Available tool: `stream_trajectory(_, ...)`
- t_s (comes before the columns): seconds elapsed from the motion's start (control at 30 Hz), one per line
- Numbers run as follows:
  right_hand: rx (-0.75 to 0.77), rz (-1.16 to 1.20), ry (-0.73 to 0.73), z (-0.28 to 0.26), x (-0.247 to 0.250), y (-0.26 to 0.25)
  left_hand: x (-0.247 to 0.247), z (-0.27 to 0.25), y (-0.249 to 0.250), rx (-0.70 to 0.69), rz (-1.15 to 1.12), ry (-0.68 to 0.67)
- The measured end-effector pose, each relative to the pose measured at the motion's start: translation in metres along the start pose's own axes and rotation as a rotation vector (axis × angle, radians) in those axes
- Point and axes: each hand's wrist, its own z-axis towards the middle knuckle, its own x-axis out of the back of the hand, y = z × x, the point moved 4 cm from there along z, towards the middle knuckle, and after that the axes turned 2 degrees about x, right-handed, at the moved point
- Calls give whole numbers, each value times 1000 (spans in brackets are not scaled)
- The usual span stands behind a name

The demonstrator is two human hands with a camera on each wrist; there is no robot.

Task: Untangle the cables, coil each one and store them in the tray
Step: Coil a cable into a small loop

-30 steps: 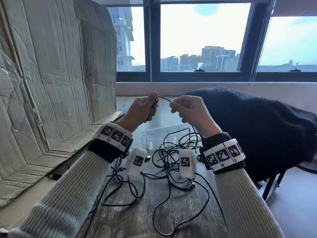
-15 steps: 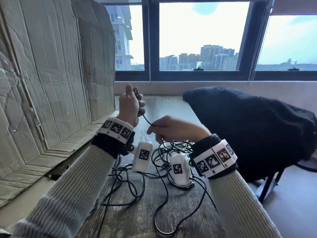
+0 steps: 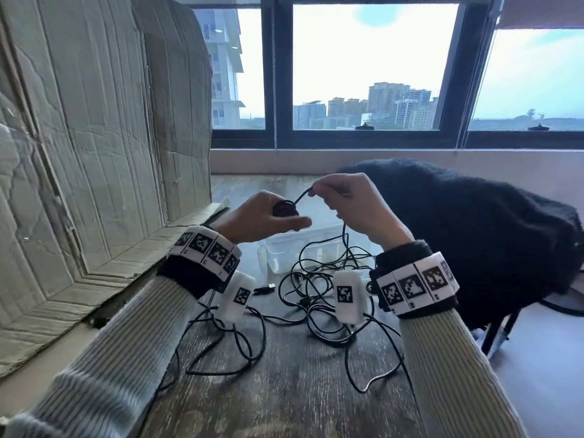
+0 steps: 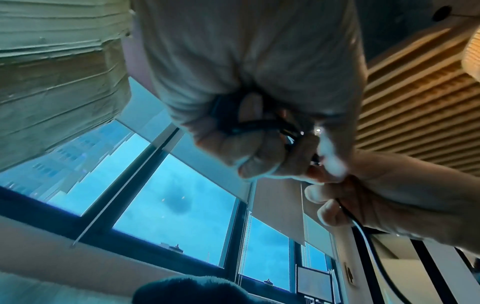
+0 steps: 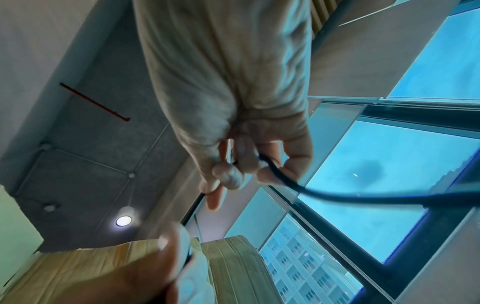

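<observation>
My left hand [image 3: 268, 216] is raised above the table and grips a small coil of black cable [image 3: 284, 208], its loops wound around the fingers [image 4: 259, 131]. My right hand [image 3: 341, 197] is close beside it, a little higher, and pinches the same cable [image 3: 301, 196] between thumb and fingers [image 5: 249, 164]. From the right hand the cable drops down into a tangle of black cables [image 3: 319, 292] on the wooden table [image 3: 284, 390]. A clear plastic tray [image 3: 284, 251] sits behind the tangle, below both hands.
A large creased cardboard sheet [image 3: 94, 153] leans along the left side of the table. A black fuzzy garment over a chair [image 3: 474, 235] stands at the right. A USB plug [image 3: 268, 287] lies near the tray. Windows [image 3: 363, 64] fill the back wall.
My right hand rose from low over the tangle back up beside the left hand, bringing cable with it. The left hand turned and lowered slightly, with more cable looped on it.
</observation>
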Motion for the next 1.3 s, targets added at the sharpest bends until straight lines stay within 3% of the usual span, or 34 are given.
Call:
stream_trajectory(0.07, -75, 112, 30, 0, -1, 5, 0, 0, 3, 11, -24, 14)
stream_trajectory(0.2, -198, 235, -10, -2, -10, 9, 4, 4, 2, 92, -587, 177)
stream_trajectory(0.3, -223, 225, -96, -4, -21, 3, 10, 7, -3, 117, -928, 334)
stream_trajectory(0.37, -221, 161, -174, -6, -28, 0, 18, 8, -7, 114, -1048, 438)
stream_trajectory(0.5, -215, 58, -400, -16, -42, -9, 25, 7, -9, 97, -1230, 523)
stream_trajectory(0.57, -202, -15, -540, -23, -45, -17, 26, 5, -11, 140, -1194, 594)
stream_trajectory(0.63, -164, -109, -624, -27, -40, -22, 30, 5, -18, 172, -992, 670)
stream_trajectory(0.7, -112, -105, -549, -25, -29, -25, 35, 5, -24, 166, -627, 696)
stream_trajectory(0.8, -38, -49, -356, -18, -15, -28, 24, 5, -21, 90, -107, 507)
stream_trajectory(0.87, 8, -34, -305, -14, -14, -29, 11, 2, -13, 102, 96, 349)
stream_trajectory(1.1, 10, 148, 11, -2, -14, -8, -9, -5, 11, 75, -118, 40)
stream_trajectory(1.2, -90, 270, 63, 1, -15, 5, -5, -2, 8, 92, -170, 88)
stream_trajectory(1.3, -184, 389, -8, 2, -21, 13, -4, 0, 3, 102, -313, 159)
